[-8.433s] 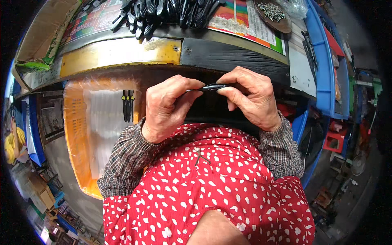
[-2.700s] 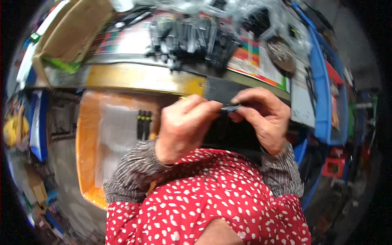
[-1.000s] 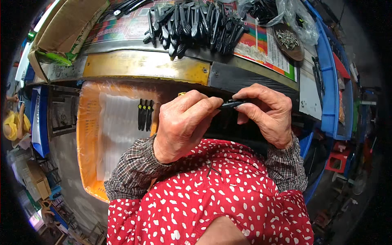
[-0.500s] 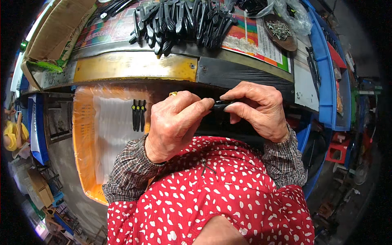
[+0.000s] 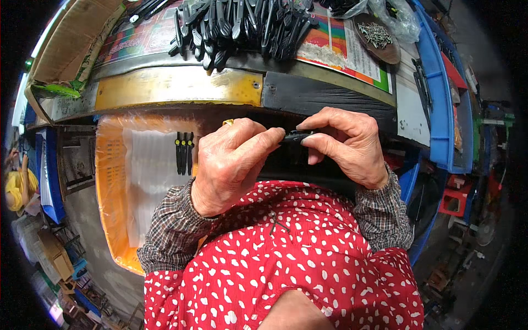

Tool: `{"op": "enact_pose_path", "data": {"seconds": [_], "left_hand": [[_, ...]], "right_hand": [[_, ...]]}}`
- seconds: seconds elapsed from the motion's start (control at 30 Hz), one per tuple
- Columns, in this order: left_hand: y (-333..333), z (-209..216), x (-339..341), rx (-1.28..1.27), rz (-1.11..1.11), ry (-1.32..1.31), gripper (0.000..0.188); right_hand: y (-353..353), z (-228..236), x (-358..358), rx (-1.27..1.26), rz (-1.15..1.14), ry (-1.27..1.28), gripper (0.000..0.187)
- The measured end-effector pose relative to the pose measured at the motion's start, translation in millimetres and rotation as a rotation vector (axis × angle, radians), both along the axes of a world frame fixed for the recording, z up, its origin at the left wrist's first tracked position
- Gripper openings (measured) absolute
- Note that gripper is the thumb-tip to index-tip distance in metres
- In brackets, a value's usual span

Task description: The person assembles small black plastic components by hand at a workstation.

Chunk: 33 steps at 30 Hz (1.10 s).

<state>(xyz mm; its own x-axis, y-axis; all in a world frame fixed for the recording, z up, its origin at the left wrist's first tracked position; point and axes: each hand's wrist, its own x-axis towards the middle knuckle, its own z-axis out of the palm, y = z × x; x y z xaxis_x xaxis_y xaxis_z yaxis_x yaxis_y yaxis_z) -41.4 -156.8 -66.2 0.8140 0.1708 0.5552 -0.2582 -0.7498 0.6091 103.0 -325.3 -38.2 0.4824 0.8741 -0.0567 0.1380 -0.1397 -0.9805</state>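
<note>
My left hand (image 5: 228, 162) and my right hand (image 5: 349, 146) meet in front of my chest, just below the table's front edge. Between them is a small, slender black plastic piece (image 5: 296, 136). Thumb and fingers of the left hand pinch one end; the right thumb and forefinger pinch the other. Fingertips cover much of it, so its exact kind cannot be made out. Left of my hands, several slim black pieces with yellow dots (image 5: 184, 151) lie side by side on the white lining of an orange crate (image 5: 113, 192).
A heap of long black plastic pieces (image 5: 231, 25) covers the table (image 5: 181, 89). To its right lie a dish (image 5: 393, 54) of small metal parts, a clear plastic bag (image 5: 404, 22) and a blue tray (image 5: 440, 110). A cardboard box (image 5: 71, 49) stands at far left.
Both hands keep their pinch on the black piece, shifting only slightly. The view has moved a little; the crate and heap sit nearly as before.
</note>
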Motion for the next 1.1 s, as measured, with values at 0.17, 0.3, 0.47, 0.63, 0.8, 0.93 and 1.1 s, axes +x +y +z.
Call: {"op": "enact_pose_path", "data": {"seconds": [0.17,0.3,0.47,0.63,0.8,0.93,1.1], "left_hand": [[-1,-1,2,-0.003,-0.007,0.004,0.028],[-1,0,2,0.004,-0.014,0.010,0.026],[-1,-5,2,-0.033,-0.022,0.041,0.026],[-3,-9,1,-0.071,-0.015,0.063,0.026],[-4,-14,3,-0.269,-0.049,0.078,0.023],[-7,-17,0,-0.251,-0.042,0.059,0.022],[-8,-21,2,-0.280,-0.029,0.066,0.021]], "right_hand": [[0,-2,0,0.018,0.004,-0.024,0.013],[0,-2,1,0.043,0.039,-0.111,0.014],[-1,-6,1,0.058,0.065,-0.163,0.016],[0,-10,-1,0.080,0.050,-0.197,0.011],[-2,-9,1,0.052,0.087,-0.283,0.015],[-4,-13,0,0.040,0.096,-0.209,0.014],[-2,-20,-9,0.049,0.016,-0.251,0.012]]}}
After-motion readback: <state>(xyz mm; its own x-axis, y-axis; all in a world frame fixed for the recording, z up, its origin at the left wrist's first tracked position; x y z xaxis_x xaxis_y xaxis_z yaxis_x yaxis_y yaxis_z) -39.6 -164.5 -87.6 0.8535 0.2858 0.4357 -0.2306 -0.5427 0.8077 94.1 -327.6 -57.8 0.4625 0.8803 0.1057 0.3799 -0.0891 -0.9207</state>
